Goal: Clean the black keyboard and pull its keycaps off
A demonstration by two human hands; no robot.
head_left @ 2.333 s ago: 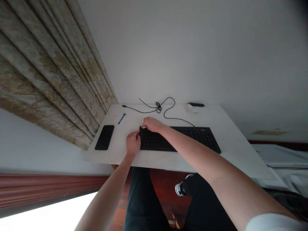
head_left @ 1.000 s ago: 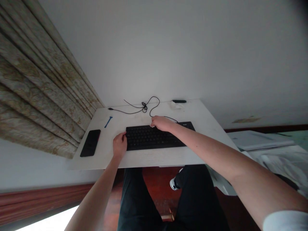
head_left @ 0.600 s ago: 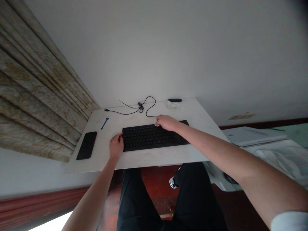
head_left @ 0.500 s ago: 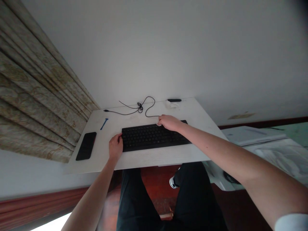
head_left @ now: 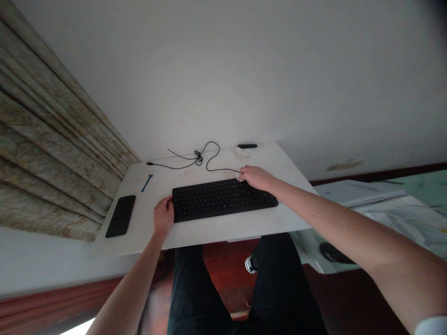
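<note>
A black keyboard [head_left: 213, 199] lies flat on the white desk [head_left: 209, 232]. Wrapped round its left end, my left hand [head_left: 164, 215] steadies it with the fingers at the edge. My right hand [head_left: 256, 177] is closed over the far edge, right of the middle, pinching a small white piece that looks like a tissue [head_left: 239, 177]. The keyboard's black cable [head_left: 199, 158] runs from near my right fingers to a tied bundle, ending in a plug at the left.
A black phone [head_left: 120, 216] and a blue thin tool [head_left: 147, 183] lie at the left. By the wall are a black pen-like object [head_left: 247, 146] and a crumpled white scrap [head_left: 240, 152]. A patterned curtain [head_left: 52, 121] hangs at the left; a low surface with plastic wrapping [head_left: 391, 221] stands right.
My right hand has slid rightward along the keyboard's far edge with the white piece. My left hand keeps its hold on the left end. The whole view has shifted slightly.
</note>
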